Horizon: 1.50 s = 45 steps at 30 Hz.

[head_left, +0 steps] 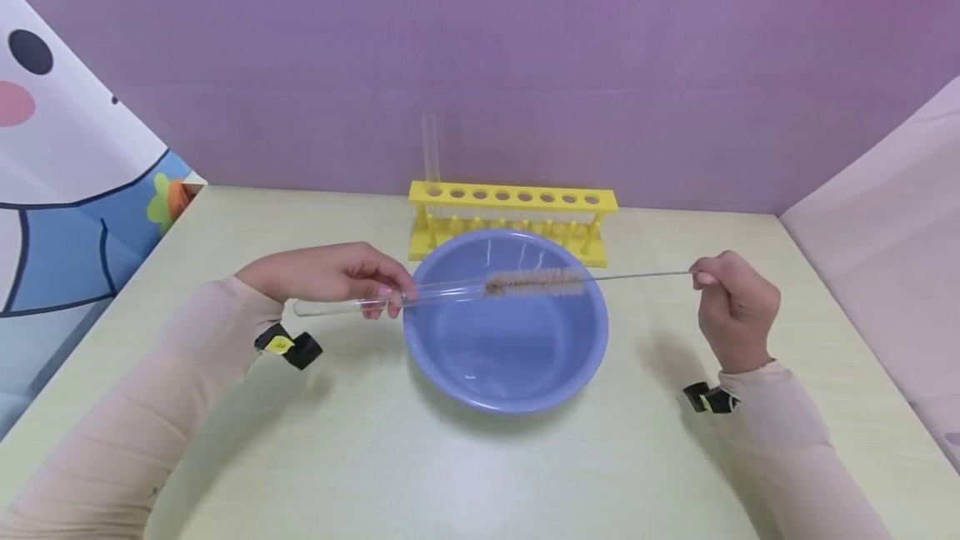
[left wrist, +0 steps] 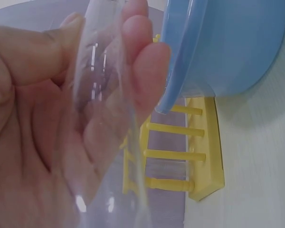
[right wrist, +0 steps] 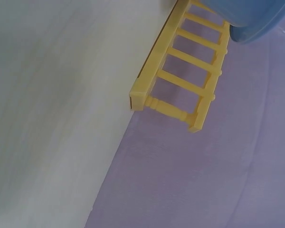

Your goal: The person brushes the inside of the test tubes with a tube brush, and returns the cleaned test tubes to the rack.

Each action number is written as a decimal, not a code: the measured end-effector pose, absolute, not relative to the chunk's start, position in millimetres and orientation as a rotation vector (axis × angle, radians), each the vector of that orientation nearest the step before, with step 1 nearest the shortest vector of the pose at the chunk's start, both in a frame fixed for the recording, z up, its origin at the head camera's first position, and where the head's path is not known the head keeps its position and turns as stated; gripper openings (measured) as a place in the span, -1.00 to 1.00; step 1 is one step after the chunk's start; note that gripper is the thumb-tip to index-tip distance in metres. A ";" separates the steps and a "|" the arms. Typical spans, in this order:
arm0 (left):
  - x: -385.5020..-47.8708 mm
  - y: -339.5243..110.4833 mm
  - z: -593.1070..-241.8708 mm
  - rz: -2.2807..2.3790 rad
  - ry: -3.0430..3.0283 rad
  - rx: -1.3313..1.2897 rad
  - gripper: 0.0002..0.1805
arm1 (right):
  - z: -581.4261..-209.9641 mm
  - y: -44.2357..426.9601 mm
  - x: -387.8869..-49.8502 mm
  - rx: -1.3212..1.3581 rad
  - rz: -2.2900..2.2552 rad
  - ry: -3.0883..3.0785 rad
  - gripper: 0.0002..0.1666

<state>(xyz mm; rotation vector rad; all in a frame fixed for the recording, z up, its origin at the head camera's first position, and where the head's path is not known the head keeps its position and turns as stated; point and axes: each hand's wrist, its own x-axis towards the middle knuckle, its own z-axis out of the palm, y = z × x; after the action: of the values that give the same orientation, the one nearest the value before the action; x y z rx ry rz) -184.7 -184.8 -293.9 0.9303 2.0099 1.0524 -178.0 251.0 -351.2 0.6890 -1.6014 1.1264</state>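
My left hand (head_left: 352, 273) pinches a clear glass test tube (head_left: 442, 294) that lies nearly level, its rounded end pointing left past the wrist. In the left wrist view the tube (left wrist: 102, 66) runs between the thumb and curled fingers. On the right, my right hand (head_left: 738, 307) grips the end of the thin wire handle of a test tube brush (head_left: 536, 280). The brush's pale bristles line up with the tube's right end above the blue basin (head_left: 502, 348); how far the tip sits inside is hard to tell. The right wrist view shows neither the hand nor the brush.
Behind the basin stands a yellow test tube rack (head_left: 513, 194), with another clear test tube (head_left: 430, 144) upright in its leftmost hole. A purple backdrop (head_left: 495, 48) rises behind the pale table (head_left: 480, 473). Patterned cloth (head_left: 67, 148) hangs at the left.
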 end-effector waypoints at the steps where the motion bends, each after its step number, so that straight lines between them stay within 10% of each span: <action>1: -184.8 -184.6 -293.9 1.055 2.008 0.933 -0.75 | -350.8 250.5 -178.1 0.692 1.128 -1.600 -0.67; 45: -181.1 -175.0 -291.3 1.065 2.133 0.939 -0.74 | -342.9 236.3 -172.6 0.869 1.012 -1.846 -0.49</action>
<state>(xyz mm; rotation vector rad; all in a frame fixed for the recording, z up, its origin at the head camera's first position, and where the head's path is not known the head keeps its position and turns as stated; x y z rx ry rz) -181.1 -175.0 -291.3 0.9389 2.1327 1.0645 -172.6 236.3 -342.9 0.8689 -1.8457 1.0120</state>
